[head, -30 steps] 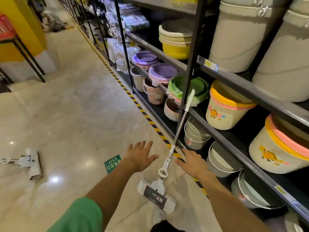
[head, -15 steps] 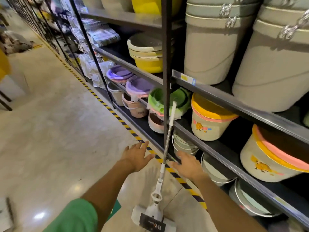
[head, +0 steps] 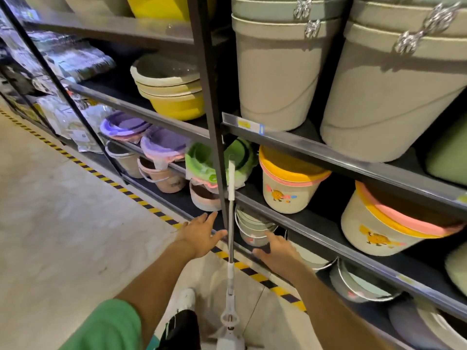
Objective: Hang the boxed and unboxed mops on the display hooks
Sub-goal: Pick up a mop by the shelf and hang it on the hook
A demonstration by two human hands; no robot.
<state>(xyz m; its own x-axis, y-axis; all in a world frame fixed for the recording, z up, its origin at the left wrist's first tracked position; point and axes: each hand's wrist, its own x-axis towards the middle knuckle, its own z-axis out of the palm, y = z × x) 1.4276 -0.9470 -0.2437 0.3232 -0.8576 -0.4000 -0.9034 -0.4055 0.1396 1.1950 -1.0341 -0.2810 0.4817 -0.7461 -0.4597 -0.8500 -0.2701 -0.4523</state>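
- The mop (head: 230, 238) stands upright on the floor (head: 63, 223), its white grip leaning on the black post (head: 211, 102) of the shelf (head: 328, 157).
- The left hand (head: 199, 234) is open with spread fingers, just left of the pole, and holds nothing.
- The right hand (head: 276, 251) is open too, just right of the pole.
- Buckets (head: 285, 180) fill the shelf.

— Where are the hands?
— Both arms reach forward, bare; the left hand (head: 201, 234) spreads its fingers, palm down; the right hand (head: 279, 251) lies flat too, fingers straight; neither holds anything.
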